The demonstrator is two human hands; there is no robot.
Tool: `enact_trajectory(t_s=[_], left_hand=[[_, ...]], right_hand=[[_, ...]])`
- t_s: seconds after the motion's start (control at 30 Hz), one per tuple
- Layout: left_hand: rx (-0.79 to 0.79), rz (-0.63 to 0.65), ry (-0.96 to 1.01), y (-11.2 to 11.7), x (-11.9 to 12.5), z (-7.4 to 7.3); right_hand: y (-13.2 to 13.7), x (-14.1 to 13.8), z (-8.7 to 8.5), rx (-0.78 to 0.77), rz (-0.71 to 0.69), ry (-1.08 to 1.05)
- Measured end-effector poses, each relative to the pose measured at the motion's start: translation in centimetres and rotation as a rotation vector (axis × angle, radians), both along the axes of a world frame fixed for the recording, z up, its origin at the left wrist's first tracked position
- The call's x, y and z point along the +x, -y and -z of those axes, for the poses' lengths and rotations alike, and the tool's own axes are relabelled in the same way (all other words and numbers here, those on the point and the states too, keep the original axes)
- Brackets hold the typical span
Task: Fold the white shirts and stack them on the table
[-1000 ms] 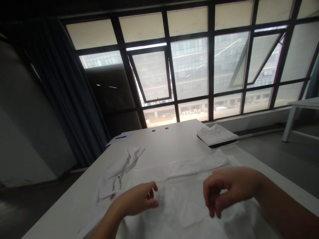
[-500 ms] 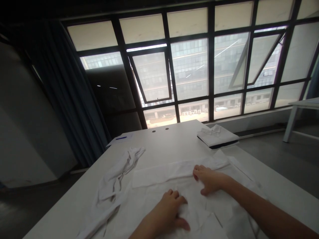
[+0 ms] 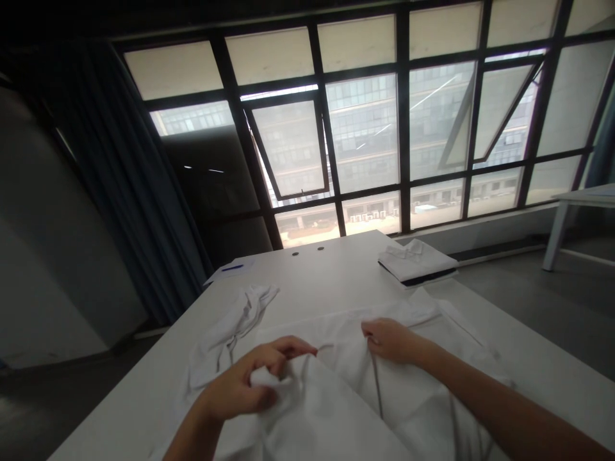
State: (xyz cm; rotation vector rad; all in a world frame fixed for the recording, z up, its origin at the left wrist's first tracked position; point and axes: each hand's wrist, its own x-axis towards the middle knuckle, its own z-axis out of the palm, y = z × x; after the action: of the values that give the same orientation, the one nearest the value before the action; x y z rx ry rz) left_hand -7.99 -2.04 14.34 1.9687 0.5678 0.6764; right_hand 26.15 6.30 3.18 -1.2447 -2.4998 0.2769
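pinching the white cloth (image 3: 331, 410) near its far side, the right hand (image 3: 396, 340) has its fingers closed, while the left hand (image 3: 235, 384) grasps a raised fold; the cloth lies across the near part of the white table (image 3: 312, 275), a folded shirt (image 3: 418, 261) beyond it

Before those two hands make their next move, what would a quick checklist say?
1. Right hand gripping the white garment: ok, fingers closed on it.
2. Left hand gripping too: cannot tell; cloth bunches at its fingers.
3. Garment lying flat: not ok, raised and creased between the hands.
4. Folded white shirt clear of both hands: ok.
5. Crumpled white cloth on the left separate from the garment: cannot tell.
6. Blue pen out of the way: ok.
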Motion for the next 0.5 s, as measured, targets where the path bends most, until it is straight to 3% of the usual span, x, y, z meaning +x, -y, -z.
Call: enact_trajectory(t_s=[0.13, 0.23, 0.33, 0.43, 0.5], left_hand=[[-0.222, 0.1, 0.436, 0.2, -2.6, -0.3], [-0.321, 0.077, 0.504, 0.1, -4.4, -0.6], [-0.253, -0.293, 0.167, -0.7, -6.6, -0.9], [-0.122, -0.657, -0.461, -2.0, -8.3, -0.2], [-0.1, -0.747, -0.793, -2.7, -8.5, 1.0]], right_hand=[[-2.8, 3.8, -2.8, 0.006, 0.278, -0.578], [-4.8, 7.5, -4.6, -0.107, 0.48, -1.228], [-6.1, 10.9, -5.6, -0.068, 0.6, -1.667], [-6.4, 12.9, -6.0, 0.078, 0.666, -1.715], [-6.3, 13.1, -6.1, 0.111, 0.651, -1.652]])
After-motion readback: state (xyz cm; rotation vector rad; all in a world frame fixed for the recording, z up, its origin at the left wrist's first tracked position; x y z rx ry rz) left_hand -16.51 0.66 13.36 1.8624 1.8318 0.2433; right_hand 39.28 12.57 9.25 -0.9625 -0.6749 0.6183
